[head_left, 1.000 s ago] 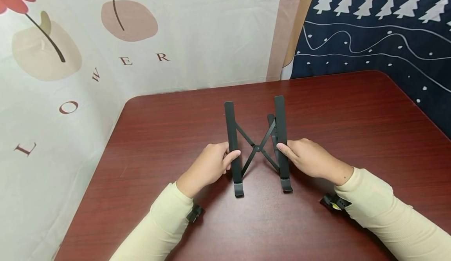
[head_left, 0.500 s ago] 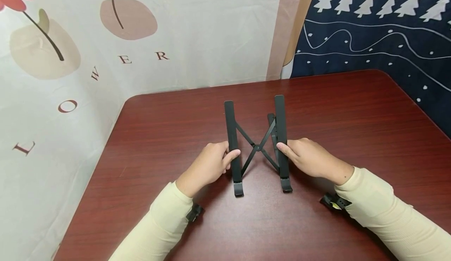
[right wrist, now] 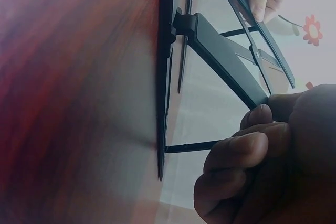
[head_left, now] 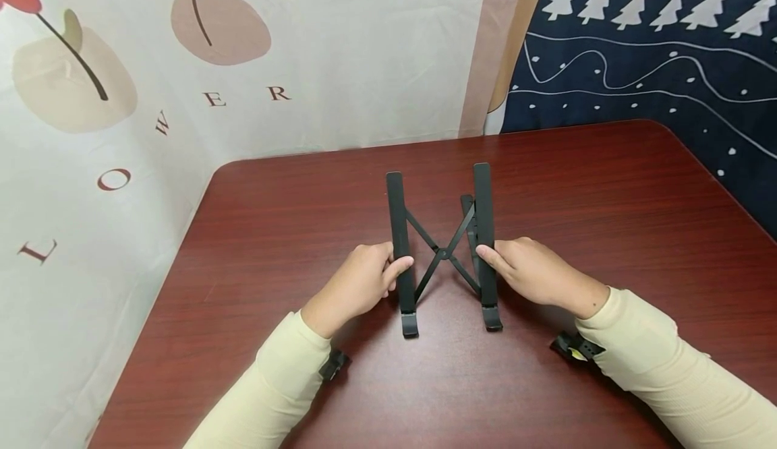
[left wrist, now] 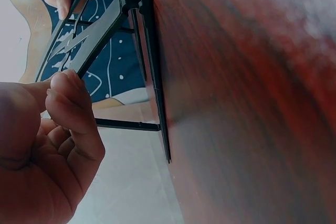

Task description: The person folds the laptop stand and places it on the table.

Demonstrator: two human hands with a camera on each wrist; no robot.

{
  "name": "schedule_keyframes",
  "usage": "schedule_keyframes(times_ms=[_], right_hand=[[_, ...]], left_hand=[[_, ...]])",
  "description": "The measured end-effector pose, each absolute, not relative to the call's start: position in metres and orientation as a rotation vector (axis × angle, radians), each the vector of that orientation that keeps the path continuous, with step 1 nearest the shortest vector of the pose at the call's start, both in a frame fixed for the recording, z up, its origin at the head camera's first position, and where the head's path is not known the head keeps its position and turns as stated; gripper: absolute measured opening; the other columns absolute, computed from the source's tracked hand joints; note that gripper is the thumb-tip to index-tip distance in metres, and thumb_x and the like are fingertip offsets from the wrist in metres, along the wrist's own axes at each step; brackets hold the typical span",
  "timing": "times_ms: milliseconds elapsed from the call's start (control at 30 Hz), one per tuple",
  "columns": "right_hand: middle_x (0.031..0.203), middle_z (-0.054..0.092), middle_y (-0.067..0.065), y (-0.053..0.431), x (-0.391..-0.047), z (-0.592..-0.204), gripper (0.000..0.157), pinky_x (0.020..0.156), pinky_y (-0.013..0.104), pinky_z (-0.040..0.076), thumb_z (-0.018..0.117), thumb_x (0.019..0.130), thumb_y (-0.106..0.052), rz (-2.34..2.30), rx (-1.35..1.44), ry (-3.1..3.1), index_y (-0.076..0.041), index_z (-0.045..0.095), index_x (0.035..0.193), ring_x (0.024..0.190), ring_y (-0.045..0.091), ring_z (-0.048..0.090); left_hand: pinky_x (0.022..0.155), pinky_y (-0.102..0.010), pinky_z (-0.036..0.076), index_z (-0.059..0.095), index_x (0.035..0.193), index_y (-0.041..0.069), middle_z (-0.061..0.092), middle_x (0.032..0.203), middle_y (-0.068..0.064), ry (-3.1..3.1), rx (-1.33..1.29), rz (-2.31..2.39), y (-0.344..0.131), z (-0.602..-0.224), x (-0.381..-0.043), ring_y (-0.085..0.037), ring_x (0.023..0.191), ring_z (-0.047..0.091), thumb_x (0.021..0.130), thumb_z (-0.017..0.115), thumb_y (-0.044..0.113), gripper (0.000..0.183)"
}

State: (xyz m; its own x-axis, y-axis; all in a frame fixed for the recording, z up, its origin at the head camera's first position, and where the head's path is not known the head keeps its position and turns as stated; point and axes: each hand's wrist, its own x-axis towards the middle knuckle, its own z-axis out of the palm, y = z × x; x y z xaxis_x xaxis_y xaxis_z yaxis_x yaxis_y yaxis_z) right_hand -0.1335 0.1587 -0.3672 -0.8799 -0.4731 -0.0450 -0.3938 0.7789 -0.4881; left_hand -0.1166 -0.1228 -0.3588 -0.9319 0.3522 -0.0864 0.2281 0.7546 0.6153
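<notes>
- Stand (head_left: pixel 444 255) sits mid-desk (head_left: pixel 273 233), between the hands, its crossed struts (head_left: pixel 456 236) spread.
- Left hand (head_left: pixel 358 284) grips the left bar (head_left: pixel 398 223); right hand (head_left: pixel 537 275) grips the right bar (head_left: pixel 483 223).
- Even, matched pressure on both bars would probably serve best, thumbs clear of the struts.
- Hooked ends (head_left: pixel 409 325) face the person; the bars' long axes run away from the body, leaning slightly left.

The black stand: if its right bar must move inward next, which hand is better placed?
Probably the right hand: it grips the right bar; the left hand holds the left bar, across the braces.
</notes>
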Motion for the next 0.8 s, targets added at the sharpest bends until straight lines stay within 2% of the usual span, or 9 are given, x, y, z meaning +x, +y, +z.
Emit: schedule_keyframes(times_ms=[200, 533, 667, 800], right_hand=[[0.061, 0.047, -0.007, 0.1586, -0.1326, -0.3669, 0.046, 0.068, 0.035, 0.046, 0.036, 0.109, -0.041, -0.716, -0.699, 2.804, -0.019, 0.061, 0.078, 0.07, 0.009, 0.053], [0.059, 0.044, -0.008, 0.1597, -0.1331, -0.3667, 0.045, 0.068, 0.034, 0.045, 0.037, 0.109, -0.041, -0.702, -0.695, 2.798, -0.019, 0.062, 0.078, 0.069, 0.009, 0.053], [0.058, 0.035, -0.009, 0.1616, -0.136, -0.3679, 0.046, 0.065, 0.031, 0.04, 0.037, 0.108, -0.044, -0.724, -0.673, 2.764, -0.02, 0.062, 0.078, 0.061, 0.009, 0.045], [0.057, 0.029, -0.008, 0.1635, -0.1378, -0.3686, 0.05, 0.057, 0.026, 0.032, 0.038, 0.107, -0.047, -0.749, -0.655, 2.74, -0.019, 0.053, 0.068, 0.055, 0.008, 0.03]], left_hand=[[0.051, -0.027, 0.044, 0.06, 0.085, 0.015, 0.057, 0.057, 0.003, 2.749, 0.451, 0.93, -0.1225, -0.3587, -0.1166, -0.01, 0.048, 0.055, 0.102, 0.058, 0.034, 0.025], [0.051, -0.027, 0.044, 0.059, 0.081, 0.016, 0.057, 0.056, 0.004, 2.749, 0.441, 0.913, -0.1233, -0.3573, -0.1171, -0.01, 0.048, 0.055, 0.101, 0.059, 0.034, 0.027], [0.052, -0.027, 0.044, 0.06, 0.077, 0.016, 0.057, 0.055, 0.005, 2.76, 0.424, 0.889, -0.1245, -0.355, -0.1174, -0.01, 0.047, 0.054, 0.1, 0.06, 0.036, 0.03], [0.053, -0.027, 0.043, 0.061, 0.073, 0.016, 0.059, 0.055, 0.006, 2.795, 0.407, 0.824, -0.1254, -0.3537, -0.117, -0.01, 0.048, 0.053, 0.099, 0.06, 0.042, 0.036]])
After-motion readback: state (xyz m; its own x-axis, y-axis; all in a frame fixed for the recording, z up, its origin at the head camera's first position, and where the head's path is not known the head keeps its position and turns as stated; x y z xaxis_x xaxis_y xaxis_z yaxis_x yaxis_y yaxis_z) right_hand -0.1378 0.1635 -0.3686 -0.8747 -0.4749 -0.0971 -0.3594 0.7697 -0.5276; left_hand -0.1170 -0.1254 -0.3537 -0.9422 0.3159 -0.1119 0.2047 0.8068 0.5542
